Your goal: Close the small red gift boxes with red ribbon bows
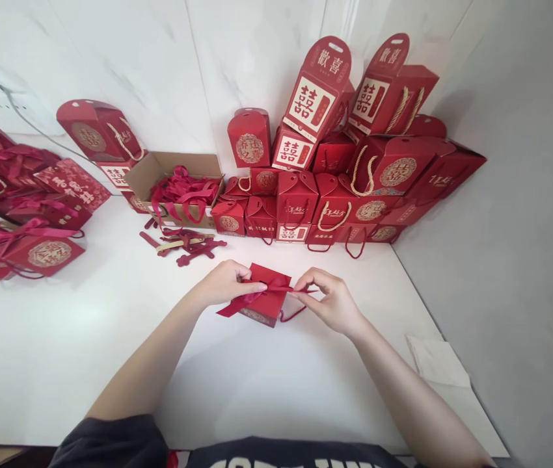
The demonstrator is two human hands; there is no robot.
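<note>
A small red gift box (272, 307) with gold print on its front side lies on the white table (237, 383) before me, a dark red cord handle at its right. Across its top runs a red ribbon (238, 304), its left tail hanging past the box's front left edge. My left hand (230, 283) pinches the ribbon between thumb and fingers over the box's left part. At the right edge of the box my right hand (331, 300) pinches the ribbon's other end, the tip sticking out between its fingers.
An open cardboard box (142, 170) of ribbons (186, 188) stands at the back, with flat red and gold strips (186, 244) before it. Stacked red gift boxes (369, 175) line the wall. More beribboned boxes (45, 253) sit left. White paper (440, 361) lies right.
</note>
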